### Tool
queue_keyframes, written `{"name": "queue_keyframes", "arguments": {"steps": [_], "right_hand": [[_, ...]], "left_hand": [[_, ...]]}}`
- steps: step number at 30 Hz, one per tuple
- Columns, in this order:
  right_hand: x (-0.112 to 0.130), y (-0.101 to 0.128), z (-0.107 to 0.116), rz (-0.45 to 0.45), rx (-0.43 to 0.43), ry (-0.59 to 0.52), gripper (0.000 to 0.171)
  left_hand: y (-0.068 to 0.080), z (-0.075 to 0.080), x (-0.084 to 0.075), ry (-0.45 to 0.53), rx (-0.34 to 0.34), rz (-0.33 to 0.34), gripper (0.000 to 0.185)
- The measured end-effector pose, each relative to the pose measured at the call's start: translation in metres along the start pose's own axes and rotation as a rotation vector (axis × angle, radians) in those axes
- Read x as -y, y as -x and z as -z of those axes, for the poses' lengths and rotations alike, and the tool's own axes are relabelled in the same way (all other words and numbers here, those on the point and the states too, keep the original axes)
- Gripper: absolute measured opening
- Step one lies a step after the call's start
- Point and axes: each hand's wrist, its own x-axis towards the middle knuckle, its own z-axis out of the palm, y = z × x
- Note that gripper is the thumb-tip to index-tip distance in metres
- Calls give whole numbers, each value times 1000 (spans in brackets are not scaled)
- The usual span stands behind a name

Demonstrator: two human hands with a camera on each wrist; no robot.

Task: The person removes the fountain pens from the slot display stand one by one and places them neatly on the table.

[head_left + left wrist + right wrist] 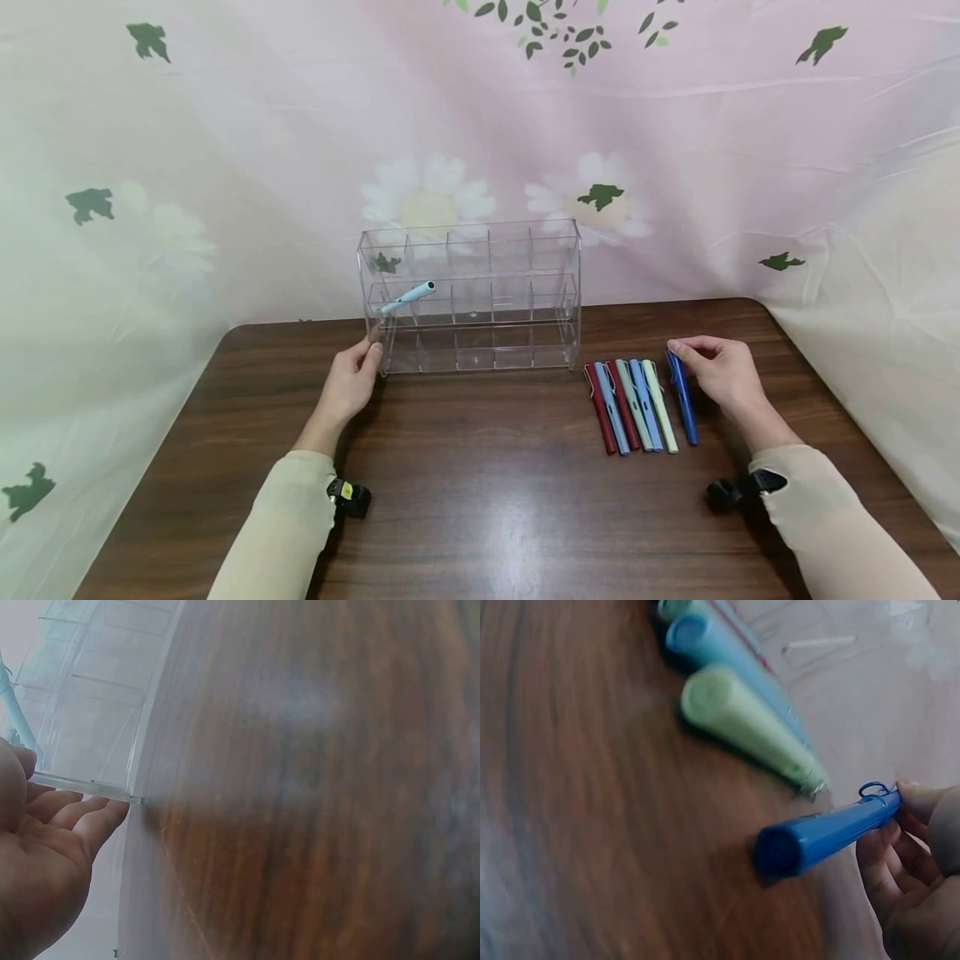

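My left hand [354, 375] grips the lower left side of a clear tiered pen organizer [474, 327], thumb at the front and fingers round the side panel. A light blue pen [408, 297] leans in a left compartment of its middle tier. Over on the right, my right hand [722, 371] pinches the cap end of a dark blue pen [682, 398] between thumb and fingers. In the right wrist view the pen's far end [781, 851] points toward the camera, close over the wood. Beside it lies a pale green pen [660, 407], the nearest of a row.
Several more pens lie side by side on the brown table [480, 483], among them a dark red pen [602, 408] and a blue pen [647, 406]. A printed floral cloth [300, 150] hangs behind the table and along its sides.
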Motion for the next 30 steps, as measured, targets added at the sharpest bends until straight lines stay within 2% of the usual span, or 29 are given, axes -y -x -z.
{"name": "queue_keyframes", "arguments": {"steps": [8, 15, 30], "right_hand": [[-11, -6, 0, -20, 105, 89, 51], [-7, -10, -1, 51, 185, 188, 45], [-1, -8, -1, 94, 234, 300, 44]], "left_hand": [[-2, -1, -1, 17, 4, 8, 47], [-1, 1, 0, 18, 7, 9, 48], [-1, 1, 0, 1, 16, 21, 50]]}}
